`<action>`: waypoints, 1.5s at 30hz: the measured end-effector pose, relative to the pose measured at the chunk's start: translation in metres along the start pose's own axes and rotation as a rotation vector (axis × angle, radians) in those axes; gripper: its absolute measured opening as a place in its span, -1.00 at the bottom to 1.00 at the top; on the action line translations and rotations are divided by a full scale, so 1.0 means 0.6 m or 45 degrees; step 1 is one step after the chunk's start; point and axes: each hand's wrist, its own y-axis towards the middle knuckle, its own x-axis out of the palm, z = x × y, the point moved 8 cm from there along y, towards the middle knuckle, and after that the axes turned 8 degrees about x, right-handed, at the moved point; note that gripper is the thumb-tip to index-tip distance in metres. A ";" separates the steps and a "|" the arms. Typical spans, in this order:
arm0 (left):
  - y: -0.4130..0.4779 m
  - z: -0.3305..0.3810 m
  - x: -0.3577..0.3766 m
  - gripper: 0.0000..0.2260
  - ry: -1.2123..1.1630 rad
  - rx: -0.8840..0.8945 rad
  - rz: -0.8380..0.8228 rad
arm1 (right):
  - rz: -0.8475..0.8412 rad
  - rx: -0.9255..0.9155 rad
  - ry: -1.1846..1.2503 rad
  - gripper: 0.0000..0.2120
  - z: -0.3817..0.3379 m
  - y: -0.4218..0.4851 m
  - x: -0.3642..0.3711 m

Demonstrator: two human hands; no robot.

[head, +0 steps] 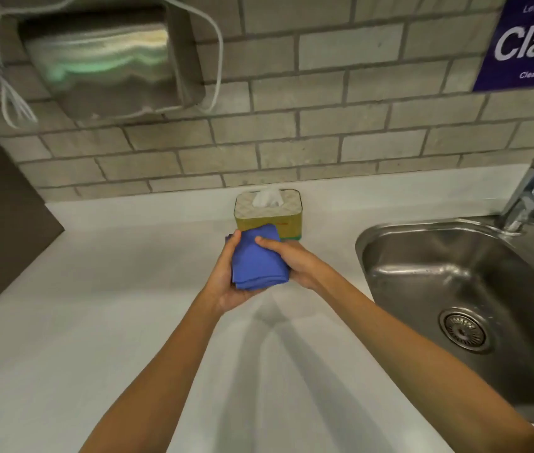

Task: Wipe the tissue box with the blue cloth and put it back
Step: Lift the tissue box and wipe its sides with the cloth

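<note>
Left hand: left hand was cupped under the blue cloth and grasped it from the left side, with the thumb lying along the left edge of the cloth.
Right hand: right hand grasped the same cloth from the right side, the thumb pressed on top of it near the far end.
Blue cloth: it was folded into a thick pad, held between both hands above the surface; its far end overlapped the lower front of the tissue box in the view, and whether it touched the box I could not tell.
Tissue box: it stood upright on the surface, close to the tiled wall, with yellow-green sides, a pale patterned top and a white tissue sticking up from the opening.
Surface: it was white and plain, with soft shadows of the arms below the hands.
Sink: a steel sink was set into the surface to the right of the hands, with a round drain in its bottom and a chrome tap behind it.
Wall: grey brick-shaped tiles; a shiny metal dispenser with white cables beside it was at the upper left, and a dark blue sign with white letters at the upper right.
</note>
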 end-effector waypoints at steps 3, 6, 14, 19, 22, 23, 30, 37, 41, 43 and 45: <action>0.026 -0.001 -0.009 -0.60 -0.149 -0.026 0.044 | 0.129 -0.067 -0.308 -0.56 -0.033 0.028 0.004; 0.059 0.006 -0.021 -0.60 -0.193 -0.051 0.045 | 0.291 -0.224 -0.530 -0.69 -0.080 0.051 -0.009; 0.140 0.058 -0.170 -0.53 0.010 0.005 0.428 | 0.801 -0.266 -0.267 -0.64 -0.084 0.111 -0.184; 0.194 0.086 -0.212 -0.55 0.191 0.078 0.569 | 0.747 -0.145 -0.356 -0.52 -0.047 0.173 -0.217; 0.231 0.095 -0.207 -0.58 0.245 0.113 0.611 | 0.645 -0.106 -0.387 -0.45 -0.039 0.204 -0.211; 0.245 0.098 -0.205 -0.58 0.282 0.128 0.625 | 0.604 -0.112 -0.389 -0.43 -0.039 0.213 -0.207; 0.317 0.091 -0.165 -0.59 0.605 0.173 0.564 | 0.465 -0.221 -0.265 -0.55 -0.047 0.238 -0.187; 0.279 0.078 -0.161 -0.61 0.711 0.165 0.568 | 0.384 -0.244 -0.258 -0.63 -0.020 0.188 -0.176; 0.203 0.059 -0.148 -0.72 0.721 0.170 0.506 | 0.385 -0.228 -0.322 -0.62 0.017 0.118 -0.165; 0.156 0.044 -0.146 -0.78 0.744 0.140 0.521 | 0.413 -0.239 -0.334 -0.60 0.039 0.078 -0.163; 0.112 0.029 -0.144 -0.78 0.761 0.123 0.535 | 0.453 -0.258 -0.349 -0.58 0.055 0.035 -0.160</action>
